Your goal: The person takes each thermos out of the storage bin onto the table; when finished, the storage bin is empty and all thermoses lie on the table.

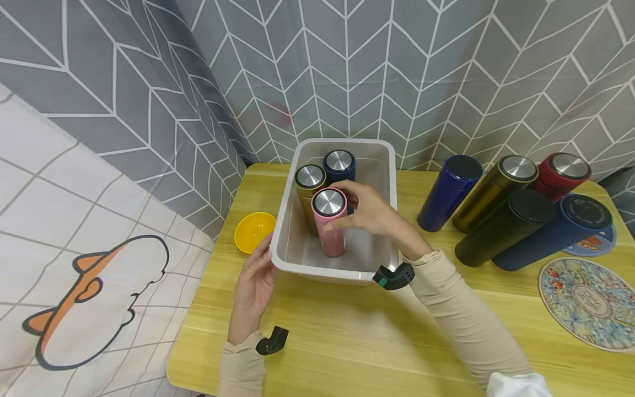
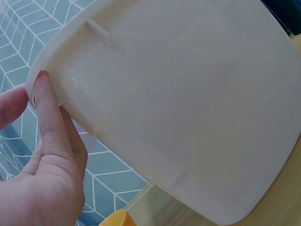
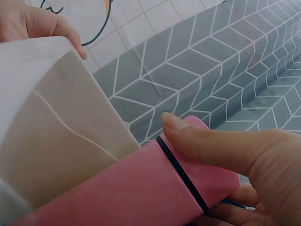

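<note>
A pink thermos bottle (image 1: pixel 331 229) with a silver-topped lid stands in the grey plastic bin (image 1: pixel 317 268), gripped near its top by my right hand (image 1: pixel 369 209). The right wrist view shows my thumb (image 3: pixel 188 139) lying on the pink lid, above a black ring. Beside it in the bin are a gold thermos (image 1: pixel 308 190) and a dark blue thermos (image 1: pixel 339 165), the latter partly hidden behind the hand. My left hand (image 1: pixel 257 284) pinches the bin's rim at its near left corner, with thumb and fingers on either side in the left wrist view.
A yellow bowl (image 1: pixel 254 231) sits left of the bin. To the right stand several bottles: blue-purple (image 1: pixel 448 193), gold (image 1: pixel 488 196), red (image 1: pixel 560 173), black (image 1: pixel 503 229) and blue (image 1: pixel 550 234). A round patterned mat (image 1: pixel 590 303) lies near them on the wooden table (image 1: pixel 327 336).
</note>
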### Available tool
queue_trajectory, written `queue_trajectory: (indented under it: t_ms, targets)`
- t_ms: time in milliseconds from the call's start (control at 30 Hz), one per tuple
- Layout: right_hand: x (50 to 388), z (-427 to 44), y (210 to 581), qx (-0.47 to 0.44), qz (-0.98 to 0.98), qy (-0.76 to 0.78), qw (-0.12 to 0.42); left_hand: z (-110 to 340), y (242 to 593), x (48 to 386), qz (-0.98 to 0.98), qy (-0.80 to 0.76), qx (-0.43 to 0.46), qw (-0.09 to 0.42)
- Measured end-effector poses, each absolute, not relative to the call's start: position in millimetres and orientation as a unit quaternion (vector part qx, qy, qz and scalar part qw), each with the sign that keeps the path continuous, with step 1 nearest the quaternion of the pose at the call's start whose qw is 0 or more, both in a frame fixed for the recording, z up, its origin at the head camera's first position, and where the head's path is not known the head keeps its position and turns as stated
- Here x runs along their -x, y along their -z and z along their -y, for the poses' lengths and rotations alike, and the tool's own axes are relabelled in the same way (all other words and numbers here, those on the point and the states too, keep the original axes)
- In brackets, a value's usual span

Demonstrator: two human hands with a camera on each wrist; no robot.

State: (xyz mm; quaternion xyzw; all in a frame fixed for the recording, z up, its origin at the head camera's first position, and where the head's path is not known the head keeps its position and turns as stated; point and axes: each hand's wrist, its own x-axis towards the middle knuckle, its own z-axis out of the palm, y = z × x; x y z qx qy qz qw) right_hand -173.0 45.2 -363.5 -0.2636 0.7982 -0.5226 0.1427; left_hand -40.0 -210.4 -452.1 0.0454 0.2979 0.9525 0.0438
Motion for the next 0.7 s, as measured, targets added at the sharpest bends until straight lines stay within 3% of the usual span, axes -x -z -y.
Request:
queue_trajectory:
  t_ms: [700]
  targets:
    - [169.9,-47.1,361.5,0.257,-0.805,0.518,0.132,210.1,451.1,38.9,-0.298,-0.953,-0.039,0.041]
